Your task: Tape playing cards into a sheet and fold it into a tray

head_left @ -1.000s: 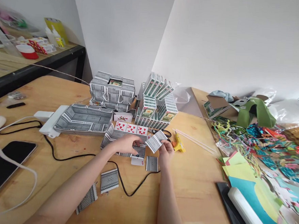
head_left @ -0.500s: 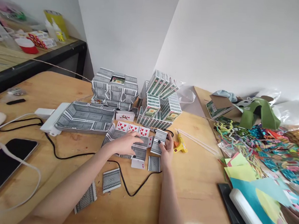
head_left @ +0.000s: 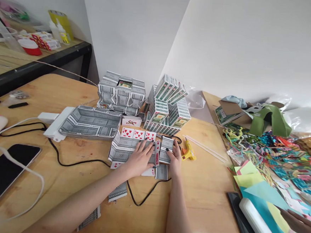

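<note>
A panel of joined playing cards (head_left: 125, 146), mostly grey-patterned backs, lies on the table; hearts cards (head_left: 138, 134) stand up along its far side. My left hand (head_left: 139, 159) presses on this panel, palm down with the fingers spread. Just to the right, my right hand (head_left: 176, 156) grips a grey-backed playing card (head_left: 166, 145) by its right edge, thumb on top. Whether it is one card or a folded piece cannot be seen. Below it another grey-backed card (head_left: 162, 172) lies flat. More loose cards (head_left: 118, 192) are partly hidden by my left forearm.
Behind are a finished-looking card tray (head_left: 91, 122), a card-covered box (head_left: 122, 93) and stacked card packs (head_left: 169, 107). A yellow glue gun (head_left: 189, 150) lies to the right. A black cable (head_left: 138, 204) loops in front. Another person's hand (head_left: 297, 222) shows at far right.
My left hand has come down onto the panel and spread its fingers, and the panel sits flatter under it. My right hand keeps its hold on the card, lowered slightly.
</note>
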The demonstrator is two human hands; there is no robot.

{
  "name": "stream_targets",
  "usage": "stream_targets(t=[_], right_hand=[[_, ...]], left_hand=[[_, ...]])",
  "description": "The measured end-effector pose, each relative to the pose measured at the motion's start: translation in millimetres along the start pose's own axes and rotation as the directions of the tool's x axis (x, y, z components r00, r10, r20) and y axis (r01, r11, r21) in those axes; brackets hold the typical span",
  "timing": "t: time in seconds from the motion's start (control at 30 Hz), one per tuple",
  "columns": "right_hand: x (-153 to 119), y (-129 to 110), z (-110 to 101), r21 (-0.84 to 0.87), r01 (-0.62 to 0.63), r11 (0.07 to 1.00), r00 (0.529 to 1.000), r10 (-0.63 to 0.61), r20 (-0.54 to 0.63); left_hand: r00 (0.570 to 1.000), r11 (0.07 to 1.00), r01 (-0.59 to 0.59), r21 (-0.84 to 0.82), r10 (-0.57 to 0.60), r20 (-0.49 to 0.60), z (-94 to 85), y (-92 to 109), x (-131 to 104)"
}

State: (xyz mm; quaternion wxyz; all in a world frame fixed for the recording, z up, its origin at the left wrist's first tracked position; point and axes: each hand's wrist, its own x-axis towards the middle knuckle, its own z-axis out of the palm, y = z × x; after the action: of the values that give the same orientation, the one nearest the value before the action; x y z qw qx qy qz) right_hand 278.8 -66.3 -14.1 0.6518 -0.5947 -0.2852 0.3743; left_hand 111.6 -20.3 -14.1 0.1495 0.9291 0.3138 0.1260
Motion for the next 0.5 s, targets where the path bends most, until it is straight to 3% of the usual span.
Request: stream_targets(t=[0.13,0.5], right_hand=[[3,-1,-3,0.007,-0.050,0.999,0.999,0.050,0.013],[4,-7,-23,-0.091,-0.066,0.994,0.998,0.066,0.006]], left_hand=[[0.991,0.990,-0.137,-0.028,0.136,-0.018,4.3,6,0],[0.987,0.987,-0.161,-0.027,0.160,-0.029,8.6,5,-1]])
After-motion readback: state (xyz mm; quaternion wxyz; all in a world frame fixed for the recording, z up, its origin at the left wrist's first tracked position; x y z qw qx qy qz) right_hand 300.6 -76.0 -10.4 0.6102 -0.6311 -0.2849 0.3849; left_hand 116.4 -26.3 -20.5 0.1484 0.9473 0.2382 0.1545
